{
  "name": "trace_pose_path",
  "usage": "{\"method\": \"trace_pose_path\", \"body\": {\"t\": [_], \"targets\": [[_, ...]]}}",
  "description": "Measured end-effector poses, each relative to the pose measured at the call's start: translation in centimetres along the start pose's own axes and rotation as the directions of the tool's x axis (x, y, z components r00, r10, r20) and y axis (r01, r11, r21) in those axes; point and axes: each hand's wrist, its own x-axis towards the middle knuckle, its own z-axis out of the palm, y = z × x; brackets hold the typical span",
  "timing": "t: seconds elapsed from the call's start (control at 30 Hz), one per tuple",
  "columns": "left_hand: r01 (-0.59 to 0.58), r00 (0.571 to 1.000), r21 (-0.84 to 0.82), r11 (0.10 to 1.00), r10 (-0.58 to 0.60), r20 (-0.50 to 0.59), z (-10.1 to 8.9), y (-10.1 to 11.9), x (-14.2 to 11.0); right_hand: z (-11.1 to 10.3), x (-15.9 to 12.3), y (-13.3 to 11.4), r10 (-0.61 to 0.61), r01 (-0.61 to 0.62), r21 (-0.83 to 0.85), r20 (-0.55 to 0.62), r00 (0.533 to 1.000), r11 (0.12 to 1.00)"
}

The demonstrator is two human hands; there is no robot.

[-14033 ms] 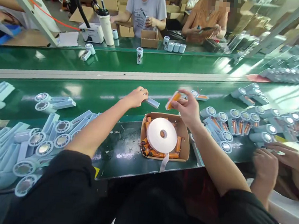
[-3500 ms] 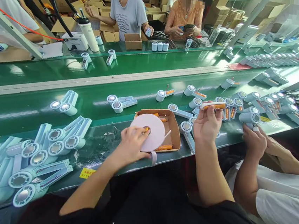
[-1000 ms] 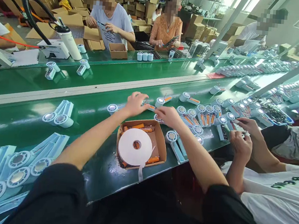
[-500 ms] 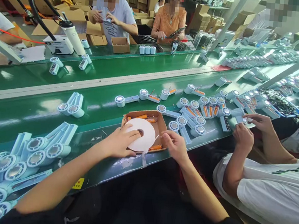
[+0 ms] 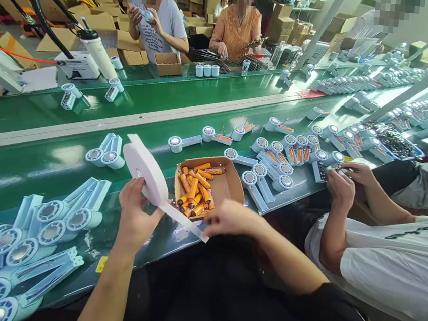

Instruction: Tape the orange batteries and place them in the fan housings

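My left hand [image 5: 138, 219] holds up a roll of white tape [image 5: 147, 169], tilted, with the thumb and fingers at its lower edge and core. A strip of tape [image 5: 185, 221] runs down from the roll to the right. At its free end are the closed fingertips of my right hand [image 5: 231, 218], slightly blurred, pinching the strip. Just behind the strip, a shallow cardboard box [image 5: 231, 180] contains several orange battery cells [image 5: 196, 186] heaped on its left side. The front right corner of the box is partly hidden by my right hand.
Light-blue fan housings [image 5: 51, 233] lie piled at my left, and more housings [image 5: 260, 172] spread right of the box. A green conveyor belt [image 5: 144, 103] runs behind. A co-worker's hands [image 5: 342, 185] work close on the right; others sit across the belt.
My left hand has lifted the tape roll off the box and moved it left, uncovering the orange cells. My right hand has come down and left to the tape's free end.
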Motion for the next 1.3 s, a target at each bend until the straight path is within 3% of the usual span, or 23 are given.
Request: {"method": "trace_pose_path", "body": {"t": [0.03, 0.13, 0.23, 0.3, 0.37, 0.43, 0.53, 0.6, 0.7, 0.77, 0.9, 1.03, 1.2, 1.23, 1.3], "targets": [[0.02, 1.0, -0.01, 1.0, -0.02, 0.008, 0.2, -0.1, -0.6, -1.0, 0.7, 1.1, 0.106, -0.114, -0.079, -0.099, 0.989, 0.99], [-0.055, 0.997, 0.004, 0.998, 0.055, 0.051, 1.1, 0.0, -1.9, -3.6, 3.0, 4.2, 0.293, -0.399, -0.248, -0.375, 0.88, 0.883], [-0.143, 0.988, 0.035, 0.989, 0.141, 0.061, 1.7, 0.4, -2.1, -4.2, 4.7, 6.3, 0.341, -0.484, -0.358, -0.393, 0.854, 0.799], [-0.172, 0.984, 0.065, 0.983, 0.168, 0.066, 1.9, 0.4, -2.1, -3.7, 5.0, 7.0, 0.349, -0.494, -0.35, -0.402, 0.847, 0.796], [-0.187, 0.981, 0.094, 0.978, 0.18, 0.078, 1.8, 0.3, -2.1, -3.1, 4.6, 7.5, 0.326, -0.466, -0.264, -0.436, 0.839, 0.844], [-0.209, 0.976, 0.125, 0.97, 0.2, 0.083, 1.8, 0.0, -2.3, -2.7, 3.6, 7.8, 0.288, -0.395, -0.101, -0.526, 0.8, 0.913], [-0.261, 0.965, 0.18, 0.948, 0.25, 0.08, 1.7, -0.2, -2.6, -2.6, 1.4, 7.5, 0.258, -0.188, 0.177, -0.707, 0.659, 0.966], [-0.305, 0.952, 0.213, 0.928, 0.293, 0.086, 1.5, 0.0, -2.7, -2.7, 0.0, 6.5, 0.266, 0.025, 0.346, -0.763, 0.59, 0.938], [-0.393, 0.919, 0.245, 0.886, 0.371, 0.132, 1.2, 0.9, -2.5, -3.0, -1.8, 4.3, 0.329, 0.267, 0.585, -0.714, 0.618, 0.766], [-0.45, 0.892, 0.253, 0.856, 0.416, 0.179, 0.9, 1.8, -2.3, -3.5, -2.5, 2.9, 0.376, 0.268, 0.673, -0.648, 0.662, 0.69], [-0.531, 0.844, 0.267, 0.804, 0.476, 0.246, 0.6, 3.3, -1.9, -4.8, -3.1, 1.3, 0.391, 0.116, 0.651, -0.578, 0.716, 0.75], [-0.558, 0.829, 0.302, 0.773, 0.498, 0.256, 0.7, 4.0, -1.6, -4.8, -2.5, 0.5, 0.366, 0.04, 0.603, -0.534, 0.762, 0.797], [-0.576, 0.817, 0.337, 0.745, 0.511, 0.266, 0.4, 4.2, -1.3, -3.5, -1.7, 0.0, 0.389, 0.04, 0.633, -0.523, 0.759, 0.773], [-0.573, 0.82, 0.343, 0.744, 0.509, 0.262, 0.3, 4.1, -1.3, -3.4, -1.7, 0.2, 0.382, 0.057, 0.649, -0.514, 0.768, 0.759], [-0.562, 0.827, 0.354, 0.748, 0.505, 0.248, 0.2, 4.0, -1.3, -3.3, -2.0, 0.7, 0.323, 0.101, 0.694, -0.453, 0.831, 0.713]]}}
